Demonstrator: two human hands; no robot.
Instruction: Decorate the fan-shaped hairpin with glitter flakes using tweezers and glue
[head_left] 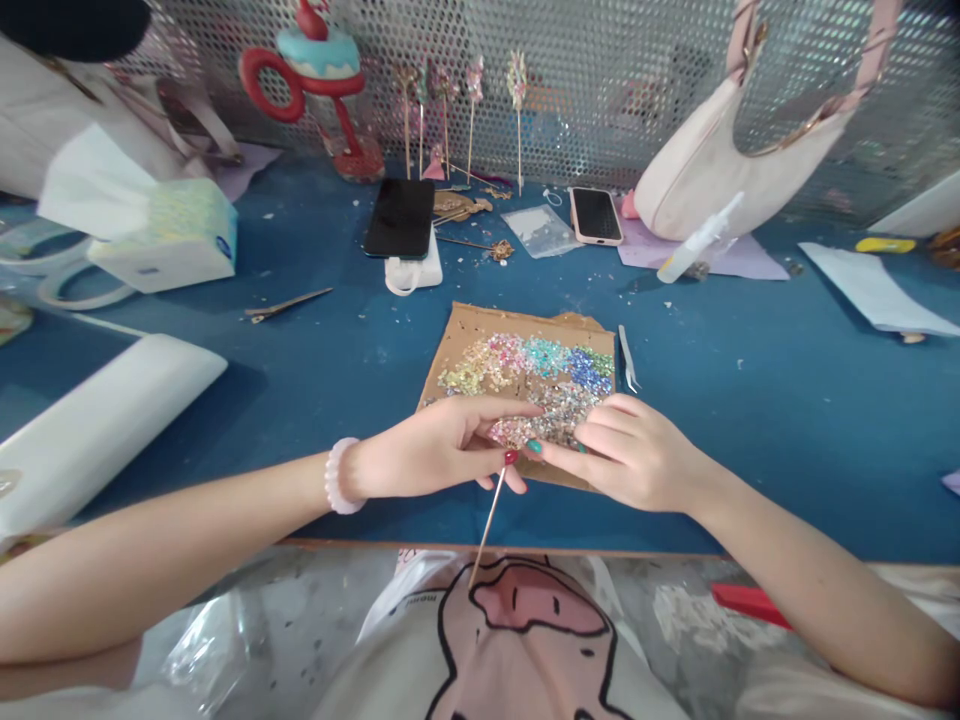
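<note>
A brown cardboard sheet [457,335] lies on the blue table, covered with several coloured glitter chips [536,365]. My left hand [442,445] pinches a thin wooden stick [487,520] whose lower end points toward my chest. My right hand [630,450] rests over the near edge of the cardboard, fingers curled, its fingertips meeting my left fingertips at the stick's top. Whether the right hand holds a chip is hidden. A pale bead bracelet [335,476] circles my left wrist.
Metal tweezers [628,358] lie right of the cardboard. Two phones [400,217] [595,214], a tissue box [169,235], a glue bottle [697,240], a pink bag [712,165] and decorated sticks [517,110] stand behind. A white roll [97,420] lies left.
</note>
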